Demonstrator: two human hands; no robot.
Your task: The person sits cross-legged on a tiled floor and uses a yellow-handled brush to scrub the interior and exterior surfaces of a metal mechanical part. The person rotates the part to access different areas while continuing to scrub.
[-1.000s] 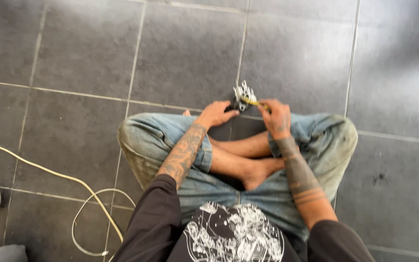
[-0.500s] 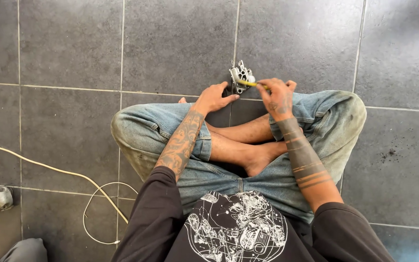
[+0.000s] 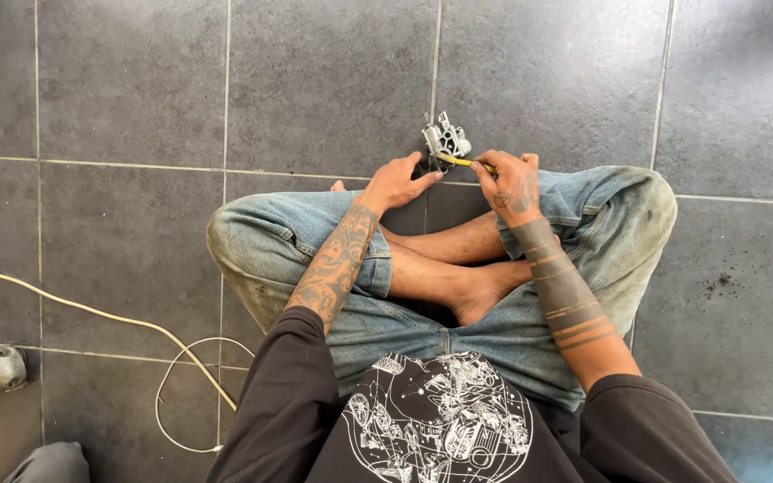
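I sit cross-legged in blue jeans on a grey tiled floor. A small grey metal part (image 3: 445,139) with several lugs stands on the floor just beyond my knees. My left hand (image 3: 397,182) rests against its near left side, fingers stretched towards it. My right hand (image 3: 509,183) is closed around a thin yellow-handled tool (image 3: 462,161), whose tip reaches the metal part's lower edge. My bare feet are tucked between my legs below the hands.
A cream cable (image 3: 91,313) runs across the floor at the left and joins a thin white wire loop (image 3: 176,394). A small grey metal piece (image 3: 0,367) lies at the left edge. Grey cloth (image 3: 46,463) shows at the bottom left corner.
The view has shifted, so the hands and metal part sit a little higher and further right. The hands keep the same hold on the part and the tool.
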